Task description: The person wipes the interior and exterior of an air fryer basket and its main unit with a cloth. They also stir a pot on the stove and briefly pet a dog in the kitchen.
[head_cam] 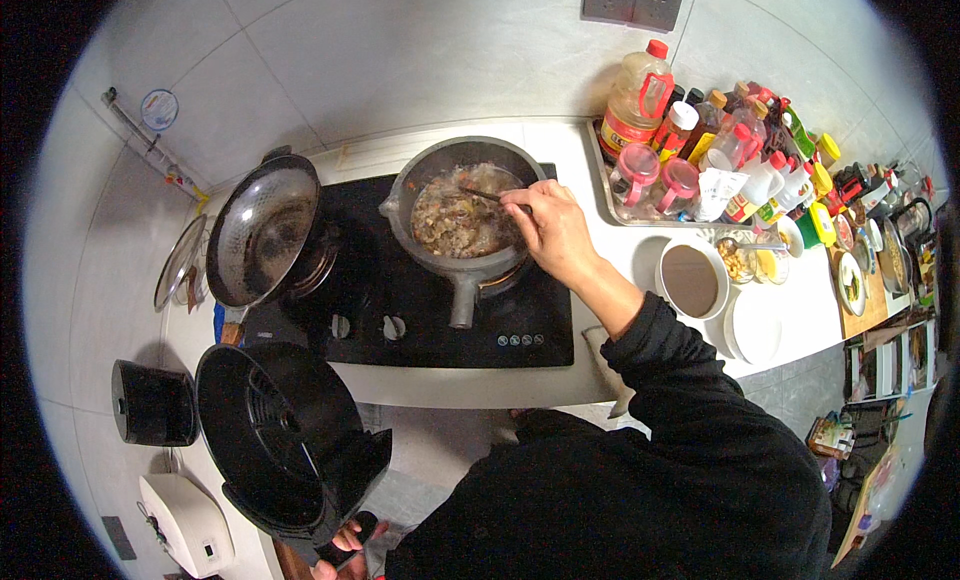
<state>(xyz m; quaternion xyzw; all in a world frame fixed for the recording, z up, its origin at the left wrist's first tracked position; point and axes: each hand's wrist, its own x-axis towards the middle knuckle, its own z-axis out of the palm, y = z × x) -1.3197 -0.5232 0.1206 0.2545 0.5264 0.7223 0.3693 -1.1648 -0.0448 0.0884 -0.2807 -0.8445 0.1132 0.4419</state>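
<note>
My right hand [551,223] holds a thin dark utensil [480,194], its far end in the chunky brown food [457,220] inside a grey saucepan [463,263]. The pan stands on the right burner of a black gas hob [450,347], its handle pointing towards me. Low in the view, my left hand [346,554] is gripping the handle of a large black pot-like basket [281,437], whose inside looks empty. Which kind of vessel it is, I cannot tell. Only a few left fingers show, at the bottom edge.
A wok [262,235] sits tilted over the left burner, a glass lid [180,263] beside it. At right are a tray [611,205] of bottles, a bowl of brown liquid [690,280], white plates [752,326] and small bowls. A white appliance [187,524] stands lower left.
</note>
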